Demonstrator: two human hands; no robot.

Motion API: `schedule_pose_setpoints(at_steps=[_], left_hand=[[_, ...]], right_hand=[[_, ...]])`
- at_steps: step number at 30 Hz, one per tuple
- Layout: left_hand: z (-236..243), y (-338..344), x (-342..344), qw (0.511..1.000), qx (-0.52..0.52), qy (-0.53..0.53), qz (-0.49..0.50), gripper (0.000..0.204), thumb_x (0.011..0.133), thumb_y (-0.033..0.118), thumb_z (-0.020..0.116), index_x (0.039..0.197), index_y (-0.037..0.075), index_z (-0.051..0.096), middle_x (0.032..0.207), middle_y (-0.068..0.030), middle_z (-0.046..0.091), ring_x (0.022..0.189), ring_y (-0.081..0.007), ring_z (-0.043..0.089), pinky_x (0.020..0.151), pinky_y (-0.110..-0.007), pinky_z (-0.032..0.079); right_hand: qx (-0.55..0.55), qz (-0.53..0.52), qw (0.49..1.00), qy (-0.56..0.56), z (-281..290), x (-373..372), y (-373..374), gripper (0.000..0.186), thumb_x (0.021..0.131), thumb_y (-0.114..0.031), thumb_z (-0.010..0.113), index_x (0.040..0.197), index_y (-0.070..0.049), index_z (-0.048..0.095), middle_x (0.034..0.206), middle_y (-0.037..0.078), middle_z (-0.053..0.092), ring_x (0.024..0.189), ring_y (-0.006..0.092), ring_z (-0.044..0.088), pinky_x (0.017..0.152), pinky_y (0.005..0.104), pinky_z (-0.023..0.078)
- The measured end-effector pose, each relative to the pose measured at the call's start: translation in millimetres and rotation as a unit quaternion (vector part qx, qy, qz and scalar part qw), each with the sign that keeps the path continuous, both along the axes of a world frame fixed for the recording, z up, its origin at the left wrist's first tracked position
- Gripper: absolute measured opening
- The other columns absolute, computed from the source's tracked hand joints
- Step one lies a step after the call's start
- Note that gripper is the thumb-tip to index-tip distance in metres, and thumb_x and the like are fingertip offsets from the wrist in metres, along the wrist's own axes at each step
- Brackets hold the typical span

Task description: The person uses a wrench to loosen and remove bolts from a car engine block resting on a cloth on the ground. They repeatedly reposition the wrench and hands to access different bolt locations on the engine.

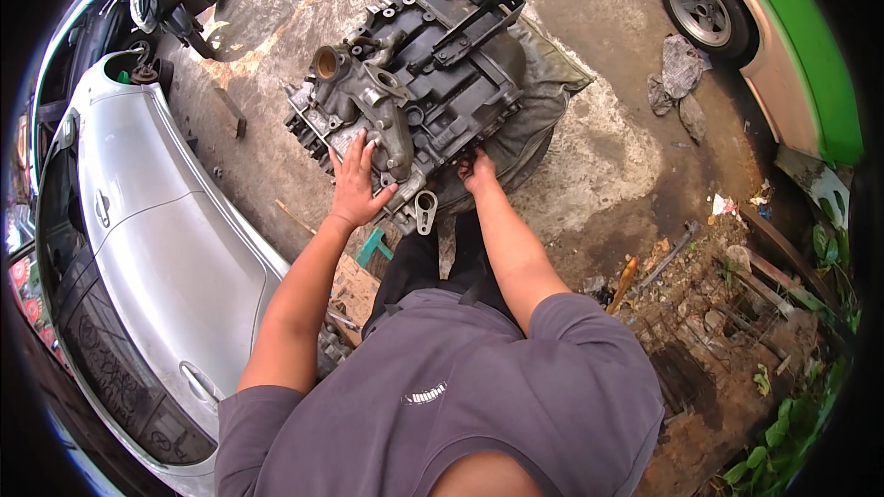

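Over concrete (626, 152), one engine (456, 101), two hands (355, 188) at it

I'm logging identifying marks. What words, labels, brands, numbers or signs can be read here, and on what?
Shirt: small white print, wording withheld.
Engine: no lettering I can read.
Wheel: any marks too small to read.
Silver car: none I can read.
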State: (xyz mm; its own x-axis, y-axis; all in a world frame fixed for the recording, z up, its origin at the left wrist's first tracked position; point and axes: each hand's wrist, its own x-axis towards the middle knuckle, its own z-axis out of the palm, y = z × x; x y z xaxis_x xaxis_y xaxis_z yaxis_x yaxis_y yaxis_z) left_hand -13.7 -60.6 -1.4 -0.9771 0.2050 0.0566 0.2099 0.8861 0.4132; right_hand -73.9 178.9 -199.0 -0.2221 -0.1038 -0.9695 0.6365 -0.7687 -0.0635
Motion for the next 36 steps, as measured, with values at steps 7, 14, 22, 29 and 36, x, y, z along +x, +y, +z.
schedule_pose_setpoints(at_steps=[7, 14, 22, 29, 36], left_hand=[[-1.8, -0.5, 0.6, 1.0, -0.003, 0.007, -0.001, 0.096, 0.082, 0.05, 0.067, 0.156, 0.014, 0.017, 0.163, -0.0169, 0.018, 0.148, -0.0376, 0.022, 0.116, -0.066, -0.002], [-2.2, -0.4, 1.3, 1.0, -0.008, -0.001, 0.003, 0.095, 0.081, 0.05, 0.067, 0.155, 0.012, 0.02, 0.162, -0.0174, 0.019, 0.148, -0.0377, 0.022, 0.116, -0.066, -0.001], [-1.5, 0.4, 0.8, 1.0, -0.011, 0.002, 0.005, 0.096, 0.08, 0.049, 0.068, 0.155, 0.012, 0.02, 0.162, -0.0166, 0.02, 0.147, -0.038, 0.024, 0.116, -0.067, 0.0], [-3.2, 1.4, 1.8, 1.0, -0.011, 0.002, 0.013, 0.093, 0.081, 0.049, 0.068, 0.154, 0.011, 0.023, 0.162, -0.0159, 0.019, 0.147, -0.0378, 0.025, 0.116, -0.066, 0.0], [-3.9, 1.3, 1.4, 1.0, -0.011, 0.0, 0.016, 0.093, 0.082, 0.05, 0.066, 0.154, 0.012, 0.023, 0.163, -0.0144, 0.019, 0.147, -0.0362, 0.025, 0.116, -0.066, 0.0]], right_hand=[[0.063, 0.034, 0.996, -0.054, -4.5, 3.9, -9.7, 0.012, 0.097, -0.01, 0.051, 0.103, -0.005, 0.061, 0.079, 0.009, 0.06, 0.054, 0.0179, 0.051, 0.043, 0.0298, 0.039], [0.212, 0.138, 0.958, 0.138, 0.1, 17.0, -11.7, 0.018, 0.09, -0.006, 0.057, 0.102, 0.0, 0.069, 0.081, 0.011, 0.068, 0.062, 0.0239, 0.064, 0.05, 0.0347, 0.048], [0.538, 0.51, 0.554, 0.378, 19.1, 25.6, 28.9, 0.026, 0.083, -0.019, 0.073, 0.106, -0.007, 0.072, 0.102, 0.021, 0.069, 0.087, 0.0354, 0.067, 0.079, 0.0436, 0.054], [0.559, 0.526, 0.374, 0.52, 49.8, 15.3, 64.2, 0.018, 0.079, -0.018, 0.073, 0.097, -0.014, 0.074, 0.09, 0.01, 0.066, 0.092, 0.0327, 0.066, 0.076, 0.0436, 0.054], [0.53, 0.544, 0.212, 0.614, 101.9, 2.5, 98.0, 0.019, 0.08, -0.016, 0.071, 0.098, -0.017, 0.075, 0.088, 0.007, 0.063, 0.087, 0.0291, 0.065, 0.069, 0.0442, 0.053]])
